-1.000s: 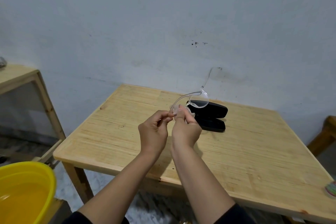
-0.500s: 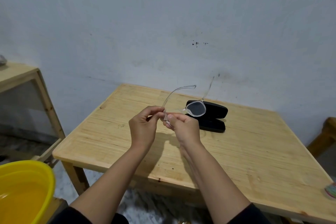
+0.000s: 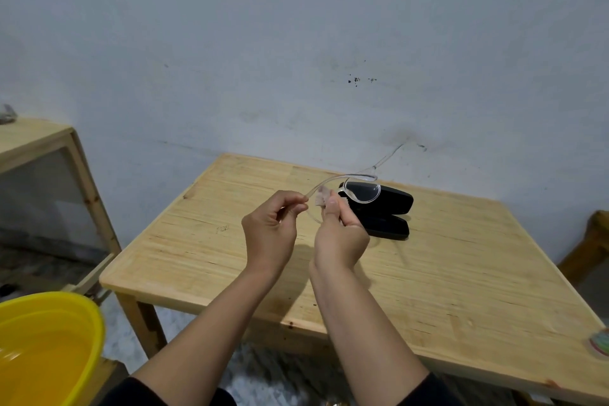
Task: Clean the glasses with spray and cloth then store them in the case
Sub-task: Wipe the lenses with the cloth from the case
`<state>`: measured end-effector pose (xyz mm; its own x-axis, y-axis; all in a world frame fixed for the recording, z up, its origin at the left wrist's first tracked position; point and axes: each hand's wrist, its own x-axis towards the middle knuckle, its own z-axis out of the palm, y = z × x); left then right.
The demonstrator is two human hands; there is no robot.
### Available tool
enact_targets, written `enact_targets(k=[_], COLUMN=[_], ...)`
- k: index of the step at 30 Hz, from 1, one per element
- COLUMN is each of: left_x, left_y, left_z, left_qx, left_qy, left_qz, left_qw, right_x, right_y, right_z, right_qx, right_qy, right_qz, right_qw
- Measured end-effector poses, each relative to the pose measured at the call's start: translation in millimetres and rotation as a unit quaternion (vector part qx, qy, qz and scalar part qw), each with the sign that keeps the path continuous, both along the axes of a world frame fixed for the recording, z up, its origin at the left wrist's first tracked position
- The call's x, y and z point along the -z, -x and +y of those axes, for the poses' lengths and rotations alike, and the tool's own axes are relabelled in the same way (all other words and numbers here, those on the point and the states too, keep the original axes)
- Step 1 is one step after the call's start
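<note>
I hold the glasses (image 3: 361,189) above the table, just in front of the open case (image 3: 385,211); left hand (image 3: 272,231) pinches one temple, right hand (image 3: 341,234) pinches the frame. I judge I'm folding temples; next, lowering into the case.

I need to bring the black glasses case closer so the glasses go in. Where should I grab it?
Probably from above, across the near half of the black glasses case, fingers on its long edges. It lies open and flat on the wooden table, long axis left to right, with nothing close beside it.
</note>
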<state>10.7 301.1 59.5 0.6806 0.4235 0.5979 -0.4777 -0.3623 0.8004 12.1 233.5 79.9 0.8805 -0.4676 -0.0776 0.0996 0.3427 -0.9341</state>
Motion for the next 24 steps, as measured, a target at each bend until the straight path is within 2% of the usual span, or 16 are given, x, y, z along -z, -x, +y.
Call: enact_targets(k=[3, 7, 13, 16, 21, 24], left_x=[2.6, 3.1, -0.9, 1.6, -1.3, -2.4], left_y=[2.8, 0.9, 1.2, 0.8, -1.2, -1.8], left_z=[-4.2, 0.3, -4.3, 1.0, 16.0, 25.9], left_qx=[-0.006, -0.003, 0.015, 0.018, 0.008, 0.001], left_qy=[-0.016, -0.020, 0.004, 0.017, 0.025, 0.018], left_qz=[-0.016, -0.024, -0.009, 0.003, 0.010, 0.015], left_qw=[1.000, 1.000, 1.000, 1.000, 1.000, 1.000], right_x=[-1.2, -0.3, -0.9, -7.3, -13.9, -14.9], right_y=[-1.4, -4.9, -1.1, -0.2, -0.3, 0.6], right_z=[1.3, -0.1, 0.0, -11.9, -23.8, -31.1], right_qx=[0.005, -0.027, -0.100, -0.172, -0.274, -0.296], right_qy=[-0.028, -0.007, -0.005, 0.003, 0.106, 0.182], right_qz=[0.001, 0.004, -0.002, -0.003, 0.025, 0.017], right_qw=[1.000, 1.000, 0.995, 0.985, 0.955, 0.937])
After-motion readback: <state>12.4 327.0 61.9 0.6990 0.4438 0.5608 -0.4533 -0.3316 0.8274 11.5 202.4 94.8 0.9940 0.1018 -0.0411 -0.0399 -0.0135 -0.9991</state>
